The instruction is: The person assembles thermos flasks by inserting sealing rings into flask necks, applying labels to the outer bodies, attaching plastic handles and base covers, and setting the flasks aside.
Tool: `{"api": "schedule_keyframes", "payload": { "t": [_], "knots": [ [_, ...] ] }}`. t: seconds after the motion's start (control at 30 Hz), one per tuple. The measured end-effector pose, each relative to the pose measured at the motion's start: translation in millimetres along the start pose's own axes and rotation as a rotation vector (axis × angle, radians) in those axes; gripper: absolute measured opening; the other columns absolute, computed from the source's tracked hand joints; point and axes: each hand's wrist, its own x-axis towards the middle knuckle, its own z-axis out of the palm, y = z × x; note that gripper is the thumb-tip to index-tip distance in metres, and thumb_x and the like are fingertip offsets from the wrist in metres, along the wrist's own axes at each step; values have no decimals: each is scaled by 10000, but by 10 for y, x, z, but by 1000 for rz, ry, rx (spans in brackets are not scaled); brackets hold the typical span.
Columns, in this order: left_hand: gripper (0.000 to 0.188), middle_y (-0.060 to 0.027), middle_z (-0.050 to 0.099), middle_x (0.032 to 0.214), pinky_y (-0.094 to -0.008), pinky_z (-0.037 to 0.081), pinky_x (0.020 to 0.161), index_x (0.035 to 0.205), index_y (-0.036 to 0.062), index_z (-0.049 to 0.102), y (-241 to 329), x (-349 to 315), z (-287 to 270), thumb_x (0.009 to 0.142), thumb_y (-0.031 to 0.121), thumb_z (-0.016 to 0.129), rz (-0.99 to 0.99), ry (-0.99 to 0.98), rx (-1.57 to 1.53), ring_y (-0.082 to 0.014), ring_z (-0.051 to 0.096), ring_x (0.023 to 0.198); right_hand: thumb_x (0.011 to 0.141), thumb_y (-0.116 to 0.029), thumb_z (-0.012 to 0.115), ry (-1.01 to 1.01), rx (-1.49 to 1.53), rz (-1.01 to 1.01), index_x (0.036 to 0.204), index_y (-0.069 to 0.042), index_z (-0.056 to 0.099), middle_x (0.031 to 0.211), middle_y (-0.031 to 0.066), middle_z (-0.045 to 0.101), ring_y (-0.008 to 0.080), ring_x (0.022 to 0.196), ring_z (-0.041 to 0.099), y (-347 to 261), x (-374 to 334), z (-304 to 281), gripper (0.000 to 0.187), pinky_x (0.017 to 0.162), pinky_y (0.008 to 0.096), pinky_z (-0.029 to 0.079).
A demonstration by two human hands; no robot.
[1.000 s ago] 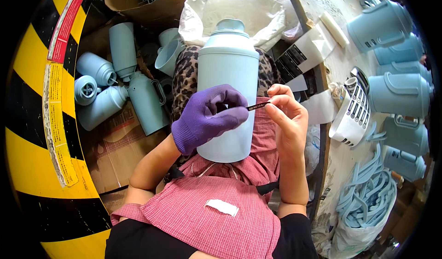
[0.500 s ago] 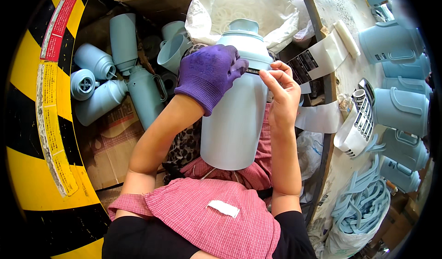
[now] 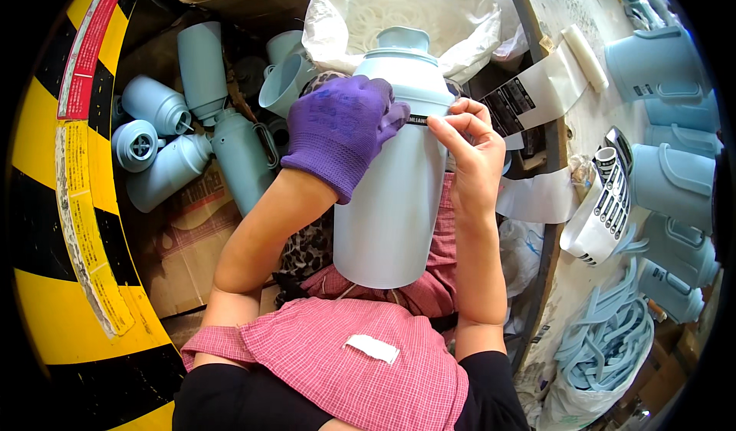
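Note:
A pale blue vacuum flask body [image 3: 383, 216] stands upright on my lap, its narrower neck pointing away from me. Across its shoulder lies a small black label [image 3: 418, 120] with light print. My left hand [image 3: 345, 128], in a purple knitted glove, is closed with its fingertips at the label's left end. Bare, my right hand [image 3: 475, 139] pinches the label's right end between thumb and forefinger. Both hands touch the flask just below its collar. Part of the label is hidden under the fingers.
Several blue flasks [image 3: 241, 162] lie in a carton at left, beside a yellow-black striped surface [image 3: 38, 254]. A white sack [image 3: 326, 32] of translucent rings is beyond. The right-hand bench [image 3: 548, 308] holds label strips [image 3: 598, 216], handled flasks [image 3: 667, 185] and a bag of blue straps [image 3: 602, 347].
My hands keep their hold at the two ends of the label, with only a slight shift of the fingers. The whole view has moved a little.

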Motion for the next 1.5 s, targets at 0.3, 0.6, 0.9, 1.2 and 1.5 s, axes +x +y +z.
{"api": "schedule_keyframes", "payload": {
  "t": [0.3, 0.6, 0.9, 1.2, 1.5],
  "knots": [
    [596, -126, 706, 802, -452, 563, 755, 901, 79, 725, -348, 21, -272, 980, 647, 562, -363, -422, -13, -322, 713, 752, 912, -39, 771, -66, 350, 221, 1091, -52, 634, 1103, 20, 638, 96, 1038, 610, 260, 106, -277, 225, 959, 262, 479],
    [802, -248, 374, 1618, -534, 439, 1119, 1616, 107, 356, -189, 110, 379, 979, 487, 661, 228, 21, -506, -428, 518, 1357, 968, -93, 710, 74, 135, 188, 1223, -45, 689, 1149, 10, 692, 106, 1069, 636, 110, -702, -1163, 260, 967, 288, 483],
    [640, -192, 381, 1649, -465, 211, 1278, 1571, 3, 409, -1003, 191, 579, 1141, 462, 295, 556, 85, -424, -343, 315, 1550, 942, -200, 689, 91, -508, 863, 1056, 6, 732, 930, 111, 761, 166, 797, 700, 620, -4594, -3219, 240, 777, 326, 557],
    [343, -138, 555, 1502, -348, 426, 1150, 1302, -2, 691, -1224, 921, 696, 1046, 112, 492, 132, 256, -845, -249, 563, 1344, 859, -663, 717, 702, -1391, 1147, 1564, -70, 427, 1511, 212, 540, 415, 1442, 428, 3907, -6574, -3142, 965, 1204, 531, 335],
    [465, -204, 625, 1423, -428, 538, 1052, 1481, 89, 552, -666, 1432, 103, 1020, 78, 497, 1049, -443, 136, -406, 661, 1209, 873, -375, 840, 1359, 571, 848, 1375, 72, 629, 1399, 183, 637, 329, 1179, 650, 4126, -6903, -3563, 704, 1026, 454, 532]
  ]
}}
